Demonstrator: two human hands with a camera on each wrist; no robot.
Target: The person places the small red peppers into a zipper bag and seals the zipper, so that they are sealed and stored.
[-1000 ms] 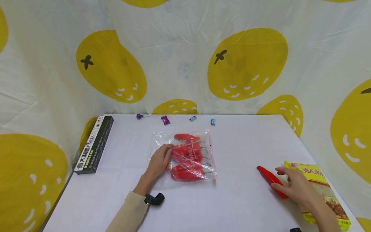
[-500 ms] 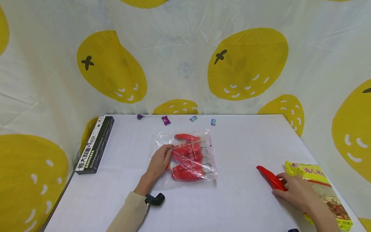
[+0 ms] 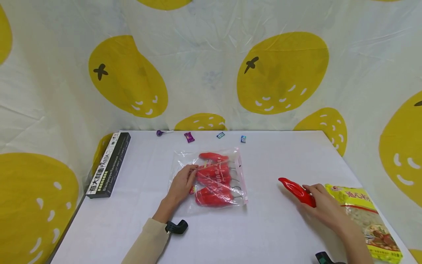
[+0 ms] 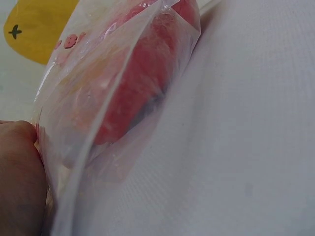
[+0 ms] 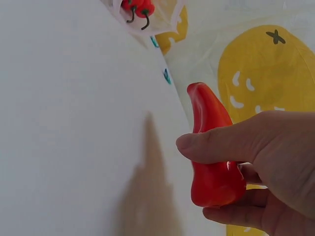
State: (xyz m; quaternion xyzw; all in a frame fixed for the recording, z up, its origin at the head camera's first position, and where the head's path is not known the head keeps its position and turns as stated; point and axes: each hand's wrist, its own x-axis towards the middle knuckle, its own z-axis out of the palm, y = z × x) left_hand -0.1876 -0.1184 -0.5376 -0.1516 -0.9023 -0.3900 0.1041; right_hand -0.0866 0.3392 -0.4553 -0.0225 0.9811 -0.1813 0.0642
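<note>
A clear zip bag [image 3: 242, 176] with a pink edge and several red peppers [image 3: 214, 198] inside lies mid-table. My left hand [image 3: 180, 183] pinches the bag's film on its left side; creases run from the fingertips. In the left wrist view, the thumb [image 4: 17, 172] is against the raised film, other fingers hidden. My right hand [image 3: 324, 205] grips a red pepper [image 3: 296, 190] above the table, right of the bag. In the right wrist view, the thumb crosses this pepper [image 5: 209, 110], fingers behind and beneath it; its narrow end points away from the hand.
A yellow pasta packet [image 3: 369, 220] lies under and beside the right forearm. The black pasta box [image 3: 108, 165] stands along the left edge. Across the back lie a purple lollipop [image 3: 159, 133], a purple candy [image 3: 189, 137] and two small blue candies [image 3: 243, 139]. A fruit-print curtain [image 3: 204, 73] hangs behind.
My right hand has closed around the loose red pepper, lifted it from the table and carried it left, away from the yellow packet. The left hand stays on the bag.
</note>
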